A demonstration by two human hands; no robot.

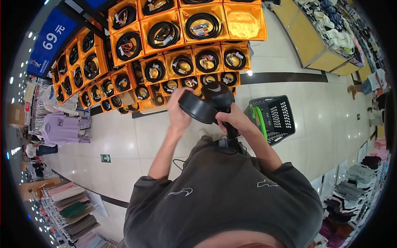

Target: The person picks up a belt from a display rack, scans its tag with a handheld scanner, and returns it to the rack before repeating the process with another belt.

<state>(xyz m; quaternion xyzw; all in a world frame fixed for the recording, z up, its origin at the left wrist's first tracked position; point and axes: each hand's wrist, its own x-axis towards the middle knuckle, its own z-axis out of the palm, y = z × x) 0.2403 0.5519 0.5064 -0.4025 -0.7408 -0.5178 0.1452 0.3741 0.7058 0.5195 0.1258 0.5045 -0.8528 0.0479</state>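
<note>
Two hands up in front of my dark shirt, apart, both occupied. Left hand is gripping the left side of a black coiled band; right hand is wrapping round the handle of a black dome-headed device. Coil is sitting between them, right beside the dome. Can't tell if right fingers are touching it.

Risks, near to far:
- Left is looking like the coil's main support. If that grip is loosening, coil could spring open or drop.
- Dome is crowding the coil; a wrist twist could knock or scuff it.
- Thin cable is looping by my waist, could snag a forearm.
- Basket is standing on the floor to my right, green handle nearest me. Sidestepping could mean tripping.
- Orange boxes are crowding ahead; overreaching could bump their coils.
</note>
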